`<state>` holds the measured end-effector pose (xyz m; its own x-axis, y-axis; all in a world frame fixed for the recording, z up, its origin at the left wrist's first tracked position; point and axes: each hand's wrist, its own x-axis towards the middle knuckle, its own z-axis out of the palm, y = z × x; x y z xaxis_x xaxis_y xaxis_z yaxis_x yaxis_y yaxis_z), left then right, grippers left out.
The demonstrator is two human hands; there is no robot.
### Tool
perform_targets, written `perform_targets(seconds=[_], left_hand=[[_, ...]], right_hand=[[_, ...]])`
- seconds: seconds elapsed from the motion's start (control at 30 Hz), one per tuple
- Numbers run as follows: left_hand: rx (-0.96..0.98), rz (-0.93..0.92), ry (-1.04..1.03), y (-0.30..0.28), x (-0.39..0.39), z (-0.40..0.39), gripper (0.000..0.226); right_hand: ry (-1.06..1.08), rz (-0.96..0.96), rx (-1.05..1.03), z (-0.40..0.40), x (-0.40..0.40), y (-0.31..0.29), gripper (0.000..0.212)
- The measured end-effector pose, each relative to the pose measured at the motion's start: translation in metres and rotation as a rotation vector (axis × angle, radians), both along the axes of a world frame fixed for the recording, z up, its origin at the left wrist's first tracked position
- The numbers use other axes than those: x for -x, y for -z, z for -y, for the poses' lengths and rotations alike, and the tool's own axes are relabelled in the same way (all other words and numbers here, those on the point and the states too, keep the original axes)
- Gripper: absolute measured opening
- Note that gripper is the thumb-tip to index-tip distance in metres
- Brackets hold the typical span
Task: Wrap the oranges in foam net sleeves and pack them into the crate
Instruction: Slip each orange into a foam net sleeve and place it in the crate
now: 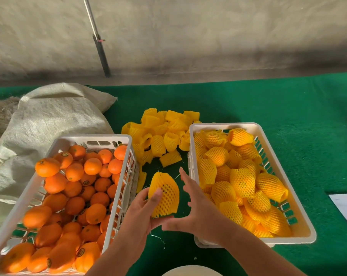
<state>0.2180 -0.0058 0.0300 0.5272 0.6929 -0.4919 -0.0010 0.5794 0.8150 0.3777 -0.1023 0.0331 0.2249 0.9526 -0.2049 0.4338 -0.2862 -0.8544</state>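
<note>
A strip of green cloth [164,242] lies bare between the left crate [117,212] and right crate [190,160], at lower centre; there the left hand [142,212] grips a sleeved orange [164,194], thumb curled over it; the right hand [198,208] is beside it, fingers spread, perhaps just touching; spare sleeves [160,134] are heaped above.

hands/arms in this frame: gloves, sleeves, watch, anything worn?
Nothing worn that shows. The left hand and right hand are bare, with no gloves, and no rings show on the fingers. Both forearms are bare up to the bottom edge of the frame: no sleeves, watch or wristband in view. No markings or tape visible.
</note>
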Motion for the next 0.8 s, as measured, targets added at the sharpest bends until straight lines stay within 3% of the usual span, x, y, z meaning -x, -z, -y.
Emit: perform_targets(seconds=[0.17, 0.23, 0.3, 0.4, 0.47, 0.57, 0.67, 0.8], left_hand=[[0.045, -0.016, 0.115, 0.004, -0.003, 0.004, 0.057], [-0.005, -0.078, 0.214, 0.005, -0.002, 0.002, 0.050], [-0.259, -0.237, 0.306, 0.007, 0.006, -0.005, 0.046], [-0.857, -0.694, 0.348, 0.023, 0.034, -0.025, 0.058], [-1.089, -0.954, 0.299, 0.040, 0.054, -0.040, 0.063], [-1.029, -1.140, 0.345, 0.064, 0.077, -0.055, 0.083], [-0.882, -1.138, 0.422, 0.091, 0.086, -0.054, 0.095], [-0.893, -1.077, 0.332, 0.107, 0.081, -0.051, 0.100]], right_hand=[[0.199, -0.262, -0.019, 0.001, 0.005, 0.013, 0.075], [0.307, -0.358, -0.028, 0.001, 0.001, 0.017, 0.065], [0.388, -0.420, -0.027, 0.001, -0.010, 0.019, 0.064], [0.538, -0.424, -0.050, 0.002, -0.041, 0.019, 0.071], [0.654, -0.381, -0.078, 0.002, -0.072, 0.018, 0.069], [0.793, -0.247, -0.088, 0.003, -0.127, 0.021, 0.074], [0.866, -0.023, -0.035, -0.002, -0.177, 0.028, 0.077], [0.840, 0.249, 0.051, -0.015, -0.221, 0.041, 0.081]])
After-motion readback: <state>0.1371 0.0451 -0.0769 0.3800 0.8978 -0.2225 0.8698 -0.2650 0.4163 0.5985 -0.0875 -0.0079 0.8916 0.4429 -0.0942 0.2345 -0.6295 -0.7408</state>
